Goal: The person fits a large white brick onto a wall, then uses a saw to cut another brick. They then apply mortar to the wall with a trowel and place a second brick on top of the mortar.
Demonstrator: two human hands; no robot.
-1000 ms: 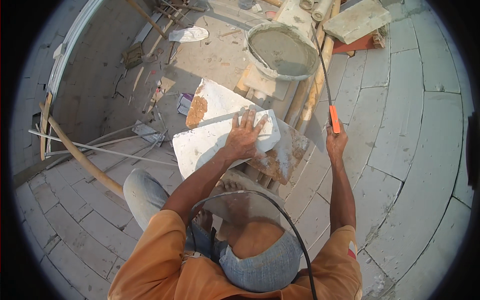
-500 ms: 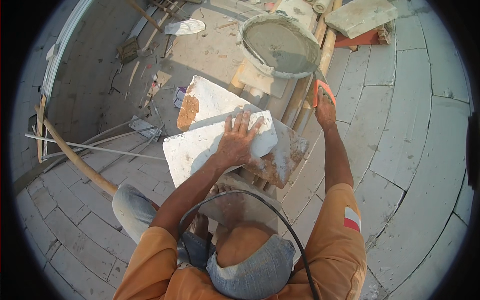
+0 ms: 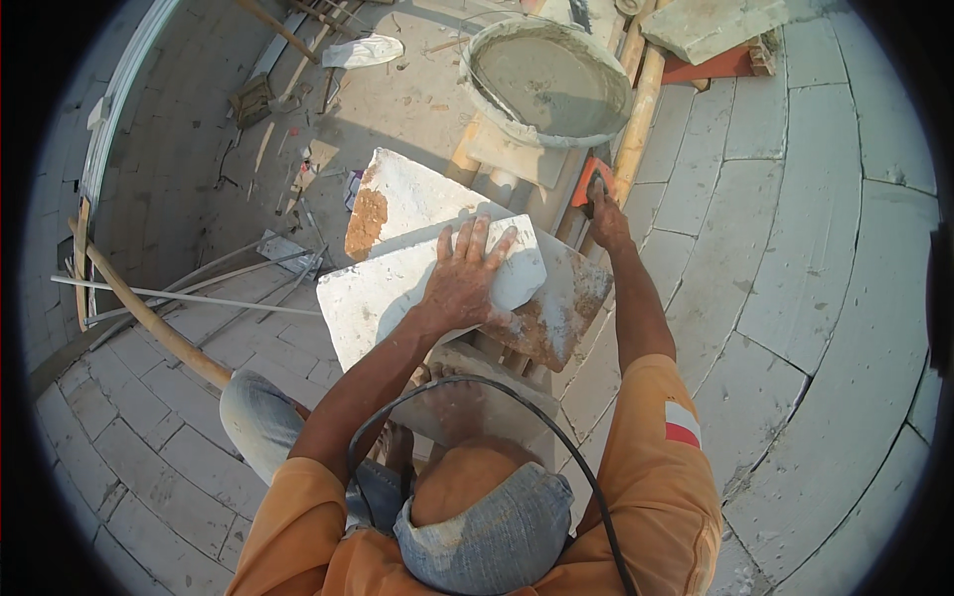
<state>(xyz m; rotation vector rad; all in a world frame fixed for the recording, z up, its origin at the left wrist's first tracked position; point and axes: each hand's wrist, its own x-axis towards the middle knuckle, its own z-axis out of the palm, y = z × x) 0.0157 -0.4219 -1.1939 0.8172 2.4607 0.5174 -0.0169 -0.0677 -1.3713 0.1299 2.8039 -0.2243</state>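
My left hand (image 3: 462, 278) lies with spread fingers on a white block (image 3: 383, 303), which rests askew on a larger board (image 3: 564, 328) with a white surface and brown patches. Beyond the board's right side, my right hand (image 3: 606, 209) grips a hand saw (image 3: 586, 179) by its orange and black handle; its blade is hard to make out here. Above both hands, a round tub (image 3: 467, 70) holds wet grey mortar. Bare toes show just below the white block.
Planks and poles (image 3: 641, 119) run beneath the tub and board. A grey slab (image 3: 711, 30) rests at the top right on a red board. A bamboo pole (image 3: 159, 323) and thin strips lie at left beside a block wall (image 3: 169, 129). Debris and a white sack (image 3: 363, 52) lie beyond.
My right hand has moved forward and left with the saw, whose long blade earlier pointed away in clear view. My left hand stays on the block; the view has shifted slightly.
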